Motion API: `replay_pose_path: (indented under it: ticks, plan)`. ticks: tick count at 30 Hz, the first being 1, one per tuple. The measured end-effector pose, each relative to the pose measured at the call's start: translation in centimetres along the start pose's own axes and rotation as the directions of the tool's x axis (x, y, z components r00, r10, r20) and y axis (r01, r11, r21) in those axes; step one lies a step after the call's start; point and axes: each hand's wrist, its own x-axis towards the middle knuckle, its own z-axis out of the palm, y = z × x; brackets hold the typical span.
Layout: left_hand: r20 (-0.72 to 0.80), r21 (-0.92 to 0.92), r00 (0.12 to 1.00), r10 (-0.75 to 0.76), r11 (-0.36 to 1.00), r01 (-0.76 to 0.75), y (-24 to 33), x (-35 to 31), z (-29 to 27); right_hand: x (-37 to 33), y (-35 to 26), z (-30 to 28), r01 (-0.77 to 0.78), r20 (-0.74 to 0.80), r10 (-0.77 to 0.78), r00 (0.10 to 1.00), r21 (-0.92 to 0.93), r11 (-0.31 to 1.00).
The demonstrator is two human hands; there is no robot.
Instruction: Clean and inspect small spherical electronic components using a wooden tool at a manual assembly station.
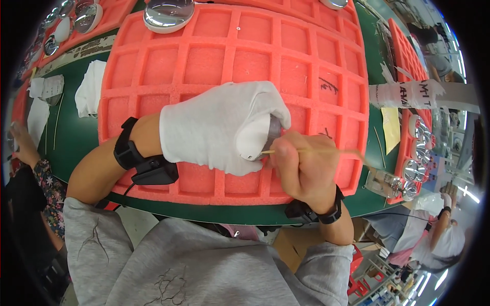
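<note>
My left hand [219, 127], in a white glove, is closed around a round part [255, 135] with a white shell and a shiny dark face, tilted toward the right. My bare right hand [306, 163] pinches a thin wooden stick [332, 151], partly blurred. The stick's tip meets the lower rim of the round part, close to a small hole in the white shell. Both hands are above a pink foam tray [206, 64] divided into square pockets. A similar mirrored dome with a white rim [168, 14] rests at the tray's far left edge.
Under the tray is a green table [69, 127]. White cloth [91, 87] lies to the left. On the right are a wrapped post [406, 94], yellow paper [391, 130], a clear jar [382, 182] and several mirrored domes [414, 171]. Another person's hand [23, 145] shows at far left.
</note>
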Motion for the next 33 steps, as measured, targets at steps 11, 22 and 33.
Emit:
replay_pose_path:
  ticks: [11, 22, 33]
  plan:
    - [0.02, -0.06, 1.0, -0.001, 0.998, 0.002, -0.5, -0.1, -0.2, 0.5, -0.3, 0.0, 0.213, 0.046, -0.208, 0.977, -0.207, 0.955]
    - [0.003, -0.067, 1.0, -0.018, 0.998, 0.018, -0.6, -0.2, 0.2, 0.6, 0.1, -0.3, 0.183, 0.017, -0.183, 0.983, -0.179, 0.967]
    - [0.022, -0.11, 0.999, -0.024, 0.994, 0.027, -0.7, -0.4, -0.1, 0.3, -0.1, 0.1, 0.122, -0.034, -0.127, 0.991, -0.115, 0.986]
